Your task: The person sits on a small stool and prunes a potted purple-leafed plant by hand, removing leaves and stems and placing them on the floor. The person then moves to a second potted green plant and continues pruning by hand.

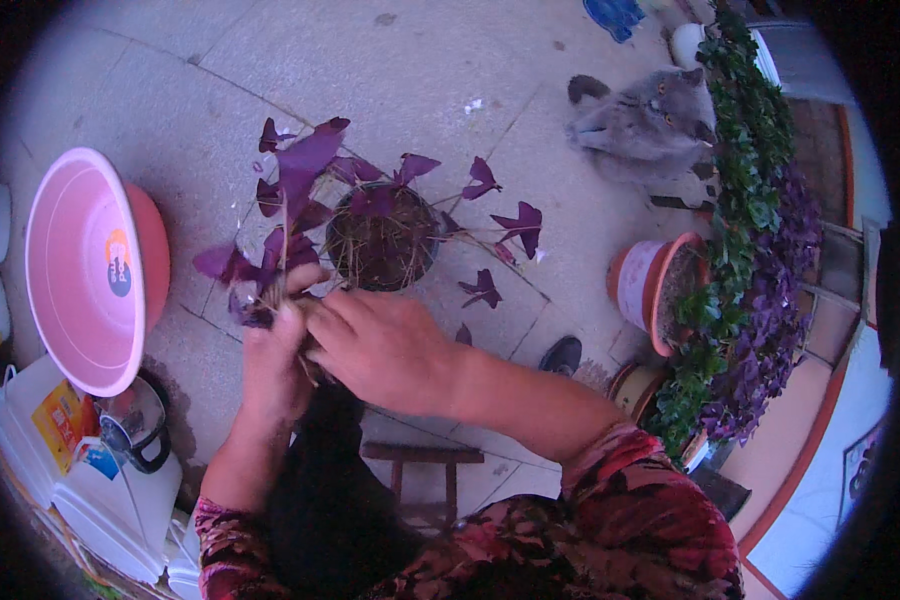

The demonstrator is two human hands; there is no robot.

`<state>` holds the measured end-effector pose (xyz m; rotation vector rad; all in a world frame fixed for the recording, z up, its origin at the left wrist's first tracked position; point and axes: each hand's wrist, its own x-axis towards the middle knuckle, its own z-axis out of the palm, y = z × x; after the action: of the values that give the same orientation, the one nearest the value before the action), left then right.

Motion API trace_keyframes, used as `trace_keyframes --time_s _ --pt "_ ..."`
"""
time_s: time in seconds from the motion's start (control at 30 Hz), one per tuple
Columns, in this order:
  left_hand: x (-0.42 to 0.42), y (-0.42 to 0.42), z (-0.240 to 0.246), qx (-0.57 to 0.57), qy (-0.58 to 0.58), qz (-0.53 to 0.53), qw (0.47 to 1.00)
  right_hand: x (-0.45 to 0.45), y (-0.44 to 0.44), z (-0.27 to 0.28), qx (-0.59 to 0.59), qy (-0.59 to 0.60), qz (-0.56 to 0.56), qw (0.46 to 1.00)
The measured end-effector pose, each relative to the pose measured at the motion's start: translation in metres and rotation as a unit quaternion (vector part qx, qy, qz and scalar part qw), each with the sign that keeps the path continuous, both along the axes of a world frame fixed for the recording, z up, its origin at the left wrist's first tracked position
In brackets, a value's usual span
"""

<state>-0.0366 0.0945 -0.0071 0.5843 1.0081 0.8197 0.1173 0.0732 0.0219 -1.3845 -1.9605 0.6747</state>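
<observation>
My left hand [274, 364] is closed around a bunch of purple shamrock stems [283, 259], whose dark purple leaves spread above and beside the fist. My right hand [390, 345] meets it from the right, its fingers bent in on the stems close to my left thumb. The exact fingertip contact is partly hidden. Just beyond both hands stands a dark round plant pot [382, 244] with thin, straw-like stems over its soil. More purple leaves [521, 227] lean out on long stems to the pot's right.
A pink plastic basin [82, 270] tilts at left, above white lidded boxes [112, 502] and a clear jug [135, 420]. A grey cat [641, 124] sits on the paving at upper right. Right are a terracotta-coloured pot [679, 292] and trailing ivy [742, 187]. A wooden stool [424, 454] stands below.
</observation>
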Motion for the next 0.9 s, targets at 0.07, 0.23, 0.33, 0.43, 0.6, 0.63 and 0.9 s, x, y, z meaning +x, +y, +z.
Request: trace_keyframes --time_s 0.07,0.23,0.33,0.43,0.6,0.63,0.9 --pt "-0.010 0.006 -0.006 -0.031 -0.036 0.070 0.996 0.013 -0.011 -0.011 0.009 0.058 0.024 0.998" --pt "-0.066 0.036 -0.005 -0.004 -0.064 0.218 0.974 0.117 -0.053 -0.063 -0.154 0.319 -0.354 0.865" --pt "-0.083 0.045 -0.001 0.065 -0.059 0.255 0.963 0.172 -0.047 -0.142 -0.227 0.122 -0.442 0.859" --pt "-0.079 0.042 -0.002 0.058 -0.038 0.243 0.967 0.184 -0.058 -0.203 -0.250 -0.170 -0.339 0.891" --pt "-0.056 0.029 -0.007 0.043 -0.054 0.193 0.979 0.171 -0.062 -0.243 -0.195 -0.340 -0.247 0.886" --pt "-0.054 0.028 -0.007 0.039 -0.038 0.192 0.980 0.174 -0.060 -0.244 -0.226 -0.366 -0.252 0.867" --pt "-0.049 0.030 0.009 0.036 -0.041 0.170 0.984 0.238 -0.094 -0.201 -0.164 0.276 -0.621 0.715"
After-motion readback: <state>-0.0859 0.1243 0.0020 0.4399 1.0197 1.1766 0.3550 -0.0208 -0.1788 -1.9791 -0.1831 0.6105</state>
